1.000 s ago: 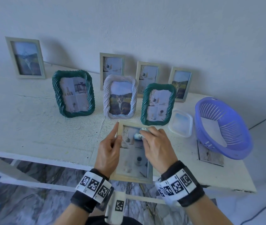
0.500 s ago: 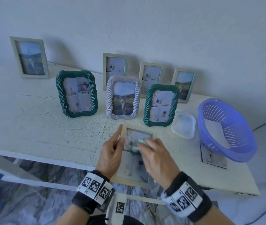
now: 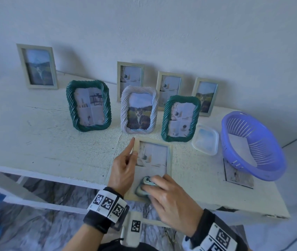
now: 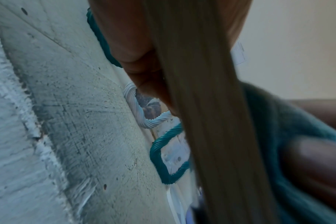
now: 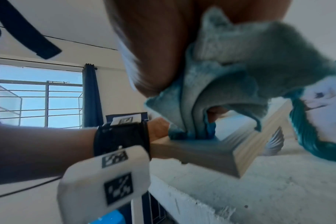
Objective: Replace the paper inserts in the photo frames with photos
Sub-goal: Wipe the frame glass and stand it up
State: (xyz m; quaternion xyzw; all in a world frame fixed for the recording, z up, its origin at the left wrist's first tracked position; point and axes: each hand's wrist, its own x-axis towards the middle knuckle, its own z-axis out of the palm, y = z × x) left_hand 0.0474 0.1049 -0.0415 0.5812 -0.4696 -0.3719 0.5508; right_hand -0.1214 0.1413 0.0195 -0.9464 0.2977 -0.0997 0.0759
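Left hand (image 3: 124, 166): fingers curled on left rail of flat pale wooden photo frame (image 3: 170, 156), forefinger straight. Right hand (image 3: 171, 198): bunched teal cloth (image 3: 144, 185) pressed under fingers on frame's near glass.

table (image 3: 35, 134): white, rough top, chipped front edge | basket (image 3: 263, 171): purple plastic, slotted wall, tilted at the table's right end | container (image 3: 205, 140): clear plastic, lidded, just left of the basket | wall (image 3: 162, 33): plain white behind the table | window (image 5: 38, 97): barred, blue curtain (image 5: 91, 97) beside it
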